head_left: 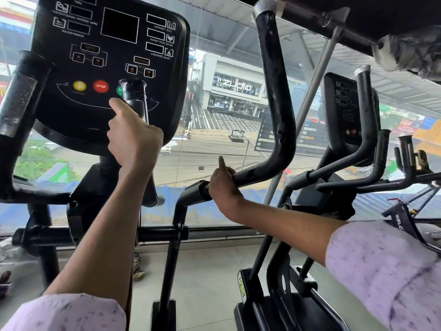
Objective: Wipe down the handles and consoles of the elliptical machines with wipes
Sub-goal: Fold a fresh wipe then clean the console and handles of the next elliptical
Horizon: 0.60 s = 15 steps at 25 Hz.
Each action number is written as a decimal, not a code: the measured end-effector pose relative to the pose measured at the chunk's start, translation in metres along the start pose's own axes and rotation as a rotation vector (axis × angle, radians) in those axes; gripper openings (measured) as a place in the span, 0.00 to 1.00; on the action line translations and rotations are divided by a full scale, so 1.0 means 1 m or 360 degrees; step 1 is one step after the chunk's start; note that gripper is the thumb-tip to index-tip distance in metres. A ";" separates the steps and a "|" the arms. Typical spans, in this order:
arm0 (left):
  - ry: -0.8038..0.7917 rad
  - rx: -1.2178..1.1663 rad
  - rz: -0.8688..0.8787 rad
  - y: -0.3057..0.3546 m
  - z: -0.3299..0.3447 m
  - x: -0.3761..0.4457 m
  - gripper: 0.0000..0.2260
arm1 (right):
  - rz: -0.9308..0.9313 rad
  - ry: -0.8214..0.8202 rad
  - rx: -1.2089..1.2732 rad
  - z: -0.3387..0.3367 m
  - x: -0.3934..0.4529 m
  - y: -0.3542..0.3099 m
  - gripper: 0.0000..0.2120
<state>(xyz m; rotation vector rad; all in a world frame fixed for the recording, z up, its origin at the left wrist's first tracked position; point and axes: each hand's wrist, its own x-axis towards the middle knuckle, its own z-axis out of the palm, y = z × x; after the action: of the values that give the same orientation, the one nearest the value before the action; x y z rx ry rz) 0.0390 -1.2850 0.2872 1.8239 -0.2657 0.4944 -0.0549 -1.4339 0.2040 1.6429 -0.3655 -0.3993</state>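
The black console (pixel 109 56) of the near elliptical fills the upper left, with yellow, red STOP and green buttons. My left hand (pixel 133 137) is wrapped around the short upright inner handle (pixel 134 91) in front of the console, index finger stretched toward the panel. My right hand (pixel 224 185) grips the lower bend of the long curved black moving handle (pixel 276 99), thumb raised. No wipe is visible in either hand; the palms are hidden.
A second elliptical with its own console (pixel 343 111) and handles (pixel 367 130) stands to the right. A large window (pixel 226 115) runs right behind the machines. The left grip (pixel 16 103) stands at the far left. Grey floor (pixel 210 271) lies below.
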 end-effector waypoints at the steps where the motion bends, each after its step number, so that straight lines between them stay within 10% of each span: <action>1: 0.0001 -0.0004 -0.0005 0.000 -0.001 0.000 0.19 | 0.0023 0.0069 -0.0197 0.008 -0.009 -0.005 0.12; 6: -0.0019 -0.0018 -0.0006 -0.001 -0.001 -0.002 0.19 | 0.0123 0.0028 -0.0462 0.022 -0.045 0.008 0.21; 15: -0.0001 -0.0009 0.0010 -0.004 0.004 0.004 0.20 | 0.0080 -0.0160 0.0456 -0.014 -0.001 0.014 0.10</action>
<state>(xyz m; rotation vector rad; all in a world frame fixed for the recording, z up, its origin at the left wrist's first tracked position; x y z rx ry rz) 0.0451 -1.2872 0.2847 1.8182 -0.2731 0.4966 -0.0488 -1.4227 0.2196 1.8920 -0.5587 -0.4068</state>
